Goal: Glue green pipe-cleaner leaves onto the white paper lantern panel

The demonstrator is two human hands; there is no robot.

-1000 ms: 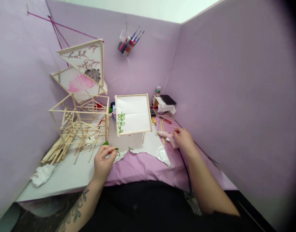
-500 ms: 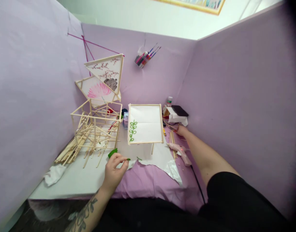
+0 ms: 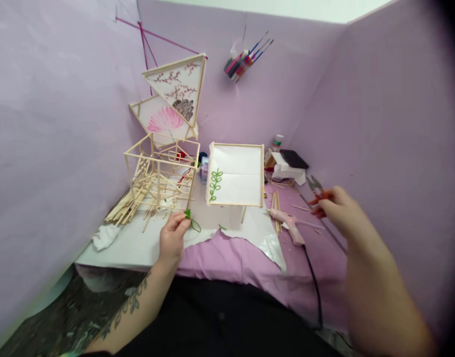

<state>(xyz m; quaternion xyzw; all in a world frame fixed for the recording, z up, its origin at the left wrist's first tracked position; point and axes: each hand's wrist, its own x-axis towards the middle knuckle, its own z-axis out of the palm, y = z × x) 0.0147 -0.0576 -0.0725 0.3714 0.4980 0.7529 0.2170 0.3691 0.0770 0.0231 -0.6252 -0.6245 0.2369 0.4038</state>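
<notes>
My left hand point(image 3: 172, 237) is closed in a pinch on a green cord point(image 3: 195, 226), whose thin loop hangs to the right of the fingertips. In my right hand point(image 3: 335, 206), raised over the right side of the table, are pliers point(image 3: 316, 187) with red-orange handles, their grey jaws pointing up and away. Between the hands stands a square wooden frame point(image 3: 237, 204) with white paper. A leafy sprig of green cord point(image 3: 215, 184) lies along its left side. One short green piece point(image 3: 222, 227) rests on the table in front of the frame.
An open stick framework point(image 3: 158, 181) stands at left over many loose wooden sticks point(image 3: 133, 193). A pink glue gun point(image 3: 289, 225) lies at right, its black cable point(image 3: 317, 282) running off the front edge. Painted panels point(image 3: 181, 89) and a cup of brushes point(image 3: 237, 67) hang behind.
My right hand has come back from the far right of the table, lifting the pliers. My left hand now shows a loop of green cord. The view has tilted down and shifted left.
</notes>
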